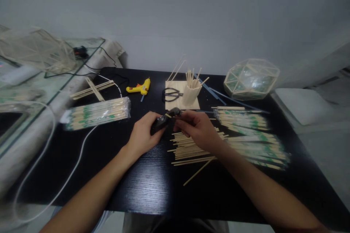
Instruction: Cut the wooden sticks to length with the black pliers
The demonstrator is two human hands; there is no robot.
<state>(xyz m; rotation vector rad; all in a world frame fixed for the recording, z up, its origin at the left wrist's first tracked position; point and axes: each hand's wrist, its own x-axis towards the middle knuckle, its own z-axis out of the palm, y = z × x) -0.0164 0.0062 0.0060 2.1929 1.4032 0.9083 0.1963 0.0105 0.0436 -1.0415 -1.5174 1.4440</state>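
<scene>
My left hand (143, 133) is wrapped round a dark, shiny bundle (158, 123) that looks like black plastic, with a pale band across it; its exact kind cannot be made out. At the bundle's right end, the fingers of my right hand (198, 129) are pinched together on or against its tip. Loose wooden sticks (188, 149) lie on the table below my right hand. Just beyond both hands, black-handled scissors (171, 94) rest on a light wooden board (172, 105), beside a stick-walled holder (190, 94) with several sticks upright in it.
A yellow glue gun (140, 87) lies at the back left of the black table (142, 178). Packs of chopsticks lie left (98, 113) and right (254, 145). A faceted stick-framed form (251, 80) stands back right. A white cable (79, 160) loops across the left side.
</scene>
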